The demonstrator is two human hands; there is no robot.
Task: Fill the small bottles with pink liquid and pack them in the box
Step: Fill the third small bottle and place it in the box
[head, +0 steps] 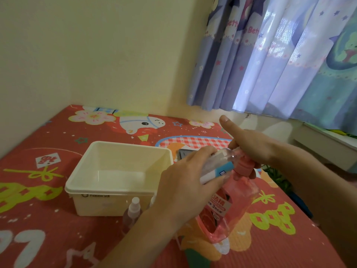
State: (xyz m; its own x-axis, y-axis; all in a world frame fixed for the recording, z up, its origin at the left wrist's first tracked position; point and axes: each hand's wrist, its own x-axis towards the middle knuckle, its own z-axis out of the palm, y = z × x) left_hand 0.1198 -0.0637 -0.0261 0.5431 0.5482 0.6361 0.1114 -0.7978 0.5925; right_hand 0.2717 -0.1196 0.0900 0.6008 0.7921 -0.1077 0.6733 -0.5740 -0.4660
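Note:
My left hand point(185, 182) grips a small clear bottle point(218, 167) with a white and blue label, tilted so its mouth meets the pink pump head point(244, 168) of the large pink liquid bottle point(222, 211). My right hand point(249, 146) rests on top of that pump, thumb pointing up. The large bottle stands on the table. A small spray bottle point(132, 213) with pinkish liquid and a white cap stands in front of the cream box point(119, 178). The box is open and looks empty inside.
The table wears a red patterned cloth point(48, 219). A dark flat object point(183, 153) lies behind the box, partly hidden by my left hand. A blue curtain point(280, 55) hangs at the back right, and the table's right edge drops off beside my right arm.

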